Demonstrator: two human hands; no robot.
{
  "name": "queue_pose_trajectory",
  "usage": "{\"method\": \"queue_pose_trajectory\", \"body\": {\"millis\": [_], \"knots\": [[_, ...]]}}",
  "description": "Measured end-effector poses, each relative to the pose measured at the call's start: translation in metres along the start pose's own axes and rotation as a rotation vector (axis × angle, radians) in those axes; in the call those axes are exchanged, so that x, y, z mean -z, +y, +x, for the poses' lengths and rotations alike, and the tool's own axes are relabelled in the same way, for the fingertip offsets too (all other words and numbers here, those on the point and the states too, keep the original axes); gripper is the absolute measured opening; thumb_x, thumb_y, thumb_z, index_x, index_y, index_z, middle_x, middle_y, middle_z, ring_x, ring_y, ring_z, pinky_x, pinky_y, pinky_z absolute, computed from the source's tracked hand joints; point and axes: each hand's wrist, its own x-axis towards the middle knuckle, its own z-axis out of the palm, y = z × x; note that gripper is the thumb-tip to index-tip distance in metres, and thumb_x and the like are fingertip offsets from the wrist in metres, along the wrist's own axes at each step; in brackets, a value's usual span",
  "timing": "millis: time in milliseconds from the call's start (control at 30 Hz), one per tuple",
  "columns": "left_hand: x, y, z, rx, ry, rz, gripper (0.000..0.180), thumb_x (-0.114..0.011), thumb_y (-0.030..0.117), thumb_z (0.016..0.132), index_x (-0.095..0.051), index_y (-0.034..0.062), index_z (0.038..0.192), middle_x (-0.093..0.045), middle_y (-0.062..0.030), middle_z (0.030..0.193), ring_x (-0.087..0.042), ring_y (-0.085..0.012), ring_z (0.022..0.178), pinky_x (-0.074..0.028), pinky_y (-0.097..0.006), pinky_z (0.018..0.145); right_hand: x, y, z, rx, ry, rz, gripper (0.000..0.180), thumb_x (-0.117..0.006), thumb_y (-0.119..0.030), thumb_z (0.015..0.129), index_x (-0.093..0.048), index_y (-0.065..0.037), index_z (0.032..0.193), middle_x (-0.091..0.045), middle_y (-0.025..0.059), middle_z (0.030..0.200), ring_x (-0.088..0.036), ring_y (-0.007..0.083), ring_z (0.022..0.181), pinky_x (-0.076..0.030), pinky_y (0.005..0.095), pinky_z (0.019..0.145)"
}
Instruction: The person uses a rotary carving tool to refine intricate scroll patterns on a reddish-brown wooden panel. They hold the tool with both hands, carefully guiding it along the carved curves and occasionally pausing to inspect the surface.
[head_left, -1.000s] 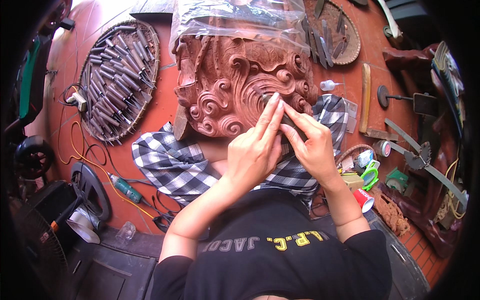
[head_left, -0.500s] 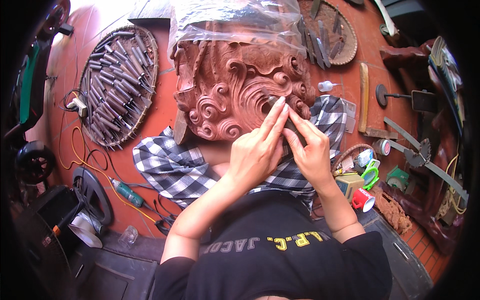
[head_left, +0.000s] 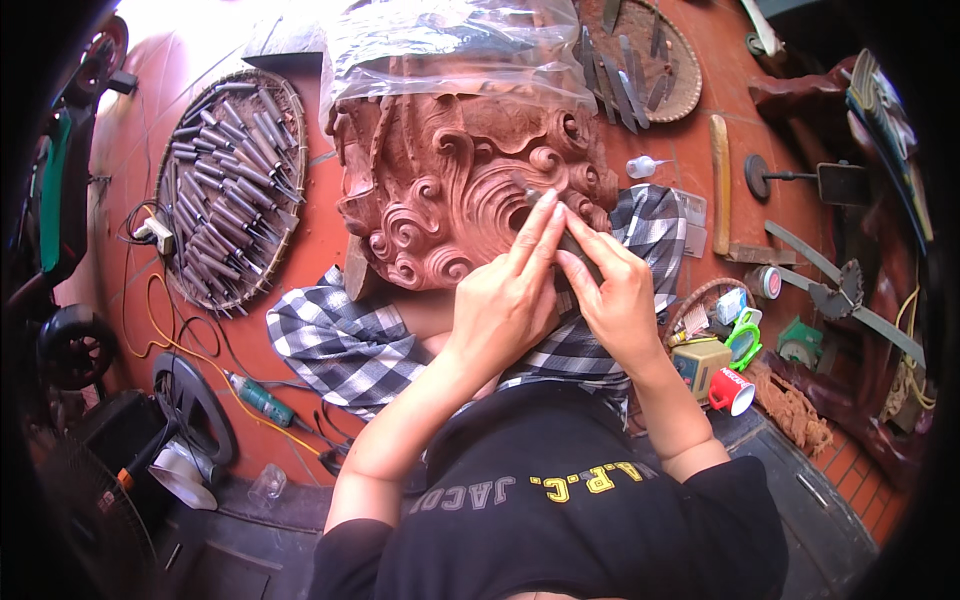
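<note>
A reddish-brown wood carving (head_left: 470,190) covered in curling swirls stands before me between my crossed legs. My right hand (head_left: 622,300) is closed around the dark handle of a carving chisel (head_left: 580,252), its fingers stretched forward along the tool. From the left, my left hand (head_left: 503,308) presses its outstretched fingers together near the blade, and its fingertips meet those of the right. The slim tip points up and left, at the grooves beside a dark hollow in the swirls. My palms hide much of the tool.
Clear plastic sheeting (head_left: 450,50) covers the carving's far part. A round woven tray (head_left: 300,150) of chisels lies left; another tray (head_left: 690,95) with flat tools stands far right. A green power tool (head_left: 262,400), cords, a red mug (head_left: 731,391) and a wooden mallet-like piece (head_left: 720,185) lie around.
The whole view has shifted slightly, with the carving and trays a little lower and more to the left. Both hands keep nearly the same grip on the chisel.
</note>
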Motion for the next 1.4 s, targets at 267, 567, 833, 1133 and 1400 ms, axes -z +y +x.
{"method": "queue_pose_trajectory", "body": {"millis": [267,567,833,1133,1400], "knots": [[0.005,0.003,-0.001,0.017,-0.06,0.046,0.069,-0.064,0.005,0.082,-0.048,0.0034,0.149,-0.047,-0.0118,0.156,-0.074,-0.0248,0.094,-0.058,-0.032,0.07,-0.007,0.001,-0.005,-0.023,0.041,0.037,0.043,-0.071,-0.007,0.092,-0.064,-0.003,0.134,-0.07,0.0214,0.1,-0.07,0.0374,0.087,-0.054,0.0401,0.077],[0.005,0.004,-0.023,0.06,0.033,0.067,0.068,-0.063,0.004,0.085,-0.047,0.0038,0.151,-0.047,-0.0143,0.155,-0.074,-0.0272,0.095,-0.059,-0.035,0.074,0.006,0.007,0.009,0.128,-0.157,0.001,0.043,-0.073,-0.01,0.089,-0.067,-0.008,0.131,-0.068,0.017,0.092,-0.067,0.0346,0.077,-0.054,0.0405,0.069],[-0.003,0.023,-0.032,0.148,0.054,0.066,0.074,-0.065,0.004,0.082,-0.043,0.0027,0.153,-0.045,-0.015,0.157,-0.073,-0.0284,0.088,-0.058,-0.035,0.072,0.031,0.01,0.027,0.199,-0.349,-0.066,0.041,-0.075,-0.011,0.087,-0.07,-0.01,0.128,-0.071,0.015,0.094,-0.069,0.0328,0.08,-0.055,0.0397,0.071],[-0.006,0.014,-0.009,0.145,0.083,0.078,0.078,-0.065,0.005,0.078,-0.042,0.0011,0.153,-0.042,-0.0131,0.159,-0.073,-0.0261,0.089,-0.058,-0.034,0.071,0.028,0.024,0.054,0.304,-0.293,-0.042,0.04,-0.074,-0.012,0.088,-0.07,-0.008,0.127,-0.071,0.0172,0.095,-0.069,0.0331,0.08,-0.054,0.0384,0.074],[-0.011,0.027,-0.027,0.204,0.059,0.123,0.078,-0.067,0.005,0.079,-0.041,-0.0011,0.152,-0.041,-0.0159,0.159,-0.073,-0.0247,0.086,-0.058,-0.033,0.07,0.046,0.026,0.076,0.354,-0.613,-0.132,0.044,-0.077,-0.016,0.086,-0.07,-0.015,0.129,-0.071,0.0139,0.094,-0.068,0.0318,0.078,-0.055,0.0395,0.07]]}}
